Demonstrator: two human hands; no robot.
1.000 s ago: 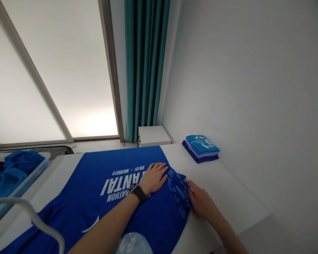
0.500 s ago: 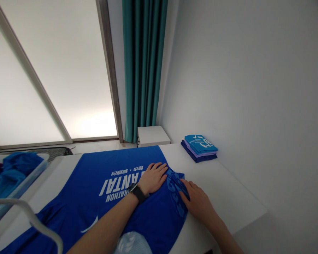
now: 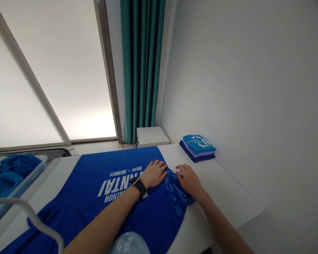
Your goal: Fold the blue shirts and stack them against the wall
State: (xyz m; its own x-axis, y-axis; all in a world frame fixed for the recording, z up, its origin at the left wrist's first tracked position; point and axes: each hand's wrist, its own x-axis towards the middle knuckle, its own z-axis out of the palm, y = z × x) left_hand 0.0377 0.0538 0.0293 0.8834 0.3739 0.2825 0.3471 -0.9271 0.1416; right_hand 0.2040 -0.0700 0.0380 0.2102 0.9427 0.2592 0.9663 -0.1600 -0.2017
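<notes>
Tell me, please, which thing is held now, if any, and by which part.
The left grip lies flat on the blue shirt, holding nothing; whether the right grip holds the patterned part cannot be told.

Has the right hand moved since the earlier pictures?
Yes: the right hand has moved forward, away from the person, nearer the white cabinet.

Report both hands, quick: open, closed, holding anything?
Left hand: open, palm down on the blue shirt.
Right hand: open, loosely bent at the patterned sleeve; contact unclear.
</notes>
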